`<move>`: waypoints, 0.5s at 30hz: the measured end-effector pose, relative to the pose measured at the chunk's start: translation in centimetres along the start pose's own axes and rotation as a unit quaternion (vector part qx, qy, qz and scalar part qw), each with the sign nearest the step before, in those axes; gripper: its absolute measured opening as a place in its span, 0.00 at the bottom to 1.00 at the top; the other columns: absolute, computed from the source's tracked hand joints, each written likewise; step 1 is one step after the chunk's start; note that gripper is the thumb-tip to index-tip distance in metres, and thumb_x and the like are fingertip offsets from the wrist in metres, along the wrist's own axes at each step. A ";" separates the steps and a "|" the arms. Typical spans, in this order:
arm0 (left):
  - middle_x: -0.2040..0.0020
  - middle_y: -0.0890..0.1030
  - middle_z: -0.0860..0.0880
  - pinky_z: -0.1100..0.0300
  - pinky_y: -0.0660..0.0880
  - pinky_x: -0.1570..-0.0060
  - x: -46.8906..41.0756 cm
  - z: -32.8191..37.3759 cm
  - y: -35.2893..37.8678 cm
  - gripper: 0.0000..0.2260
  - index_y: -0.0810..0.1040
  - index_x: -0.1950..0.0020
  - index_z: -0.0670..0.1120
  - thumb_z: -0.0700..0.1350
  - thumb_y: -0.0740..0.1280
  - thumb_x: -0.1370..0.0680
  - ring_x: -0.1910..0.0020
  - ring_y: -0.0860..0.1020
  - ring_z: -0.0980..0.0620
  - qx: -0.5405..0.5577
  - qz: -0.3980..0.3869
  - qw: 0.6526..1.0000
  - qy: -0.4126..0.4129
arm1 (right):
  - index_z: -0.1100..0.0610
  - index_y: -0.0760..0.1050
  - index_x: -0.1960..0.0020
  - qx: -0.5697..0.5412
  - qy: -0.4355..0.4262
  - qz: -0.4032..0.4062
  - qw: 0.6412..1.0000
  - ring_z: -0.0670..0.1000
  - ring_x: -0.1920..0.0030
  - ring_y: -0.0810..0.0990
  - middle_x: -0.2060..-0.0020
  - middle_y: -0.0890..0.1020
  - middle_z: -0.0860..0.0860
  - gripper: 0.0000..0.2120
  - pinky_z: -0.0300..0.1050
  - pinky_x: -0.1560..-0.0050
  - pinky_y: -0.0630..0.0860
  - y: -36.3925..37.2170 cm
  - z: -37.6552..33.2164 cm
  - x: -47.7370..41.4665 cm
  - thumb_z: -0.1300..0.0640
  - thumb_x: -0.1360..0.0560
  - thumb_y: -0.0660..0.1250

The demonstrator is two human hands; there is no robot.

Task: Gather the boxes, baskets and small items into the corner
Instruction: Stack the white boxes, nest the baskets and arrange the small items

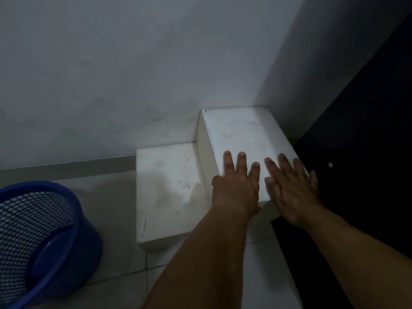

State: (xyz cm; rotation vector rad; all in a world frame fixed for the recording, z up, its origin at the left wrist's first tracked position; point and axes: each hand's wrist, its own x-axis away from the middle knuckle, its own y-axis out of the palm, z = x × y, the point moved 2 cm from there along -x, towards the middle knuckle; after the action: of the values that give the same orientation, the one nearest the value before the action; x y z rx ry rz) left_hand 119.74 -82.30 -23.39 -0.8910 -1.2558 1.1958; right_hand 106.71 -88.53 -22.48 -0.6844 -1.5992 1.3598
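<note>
Grey walls [111,74] meet at the corner; a tall white rectangular box [240,134] sits there, beside a lower flat white box [167,186]. Left hand [236,186] and right hand [289,188] press on it with straight fingers, gripping nothing, seemingly seating it. Next should come the round blue plastic mesh basket [44,230].

Both forearms reach forward; left hand [237,186] and right hand [292,186] lie side by side, palms down, fingers straight and slightly spread.

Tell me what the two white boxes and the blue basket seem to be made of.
Taller white box and lower white box: probably foam or coated board, hard to tell; matte, scuffed, seamless faces. Blue basket: likely plastic; glossy rim, moulded mesh wall.
</note>
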 end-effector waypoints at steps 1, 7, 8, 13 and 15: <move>0.21 0.36 0.41 0.36 0.66 0.34 -0.1 0.0 0.0 0.48 0.39 0.20 0.49 0.62 0.68 0.26 0.25 0.35 0.33 0.002 -0.001 1.000 0.000 | 0.39 0.34 0.23 0.003 0.000 -0.005 1.000 0.54 0.23 0.32 0.22 0.35 0.47 0.26 0.62 0.25 0.36 0.0 0.1 -0.1 0.40 0.19 0.36; 0.21 0.37 0.41 0.35 0.65 0.34 0.0 0.9 -0.2 0.47 0.41 0.20 0.49 0.59 0.70 0.25 0.25 0.35 0.33 0.031 0.004 1.000 -0.001 | 0.41 0.32 0.22 -0.023 0.013 -0.068 0.997 0.56 0.23 0.31 0.23 0.32 0.49 0.28 0.58 0.24 0.35 -0.8 0.5 0.3 0.37 0.19 0.37; 0.21 0.38 0.42 0.34 0.66 0.35 0.1 1.2 -0.1 0.46 0.42 0.20 0.49 0.59 0.70 0.25 0.24 0.36 0.33 0.035 0.008 0.999 0.004 | 0.42 0.32 0.22 -0.021 0.018 -0.075 0.997 0.56 0.23 0.32 0.23 0.32 0.50 0.29 0.57 0.24 0.35 -0.7 0.7 0.6 0.37 0.19 0.37; 0.20 0.39 0.42 0.34 0.65 0.34 -0.9 1.0 0.3 0.46 0.43 0.20 0.49 0.61 0.69 0.25 0.24 0.37 0.33 0.008 0.020 1.000 0.016 | 0.43 0.32 0.22 -0.015 0.025 -0.050 0.998 0.56 0.23 0.31 0.22 0.32 0.50 0.30 0.56 0.25 0.34 0.3 1.1 0.2 0.37 0.20 0.37; 0.20 0.38 0.42 0.34 0.64 0.34 -1.0 1.0 0.2 0.46 0.42 0.20 0.50 0.62 0.68 0.25 0.24 0.37 0.33 0.006 0.008 1.000 0.013 | 0.42 0.32 0.22 -0.019 0.027 -0.046 0.998 0.55 0.23 0.32 0.22 0.33 0.50 0.30 0.56 0.25 0.34 0.4 1.1 0.1 0.36 0.20 0.36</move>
State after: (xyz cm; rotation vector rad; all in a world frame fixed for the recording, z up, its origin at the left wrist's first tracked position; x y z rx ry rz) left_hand 118.79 -83.32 -23.69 -0.9070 -1.2221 1.2002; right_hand 105.66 -88.86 -22.87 -0.6566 -1.5967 1.2368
